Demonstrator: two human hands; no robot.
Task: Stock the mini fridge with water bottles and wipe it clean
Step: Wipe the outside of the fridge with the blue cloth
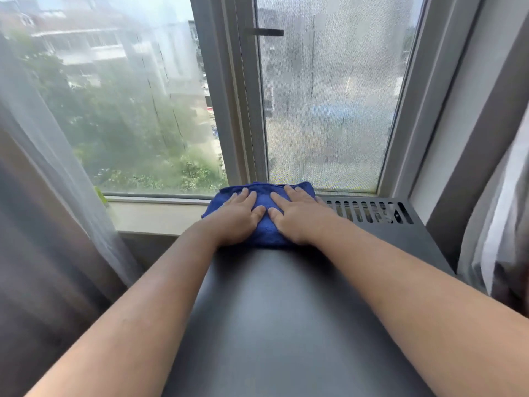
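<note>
A blue cloth (264, 224) lies on the far end of the mini fridge's dark grey top (274, 316), close to the window. My left hand (237, 216) presses flat on the cloth's left half with straight fingers. My right hand (296, 214) presses flat on its right half, thumbs nearly meeting in the middle. Both arms stretch forward over the fridge top. No water bottles are in view, and the fridge's door and inside are hidden.
A slotted vent grille (369, 210) runs along the fridge's back right. The window sill (154, 216) and glass stand just behind the cloth. Sheer and brown curtains (43, 224) hang at left, more curtain (498, 230) at right.
</note>
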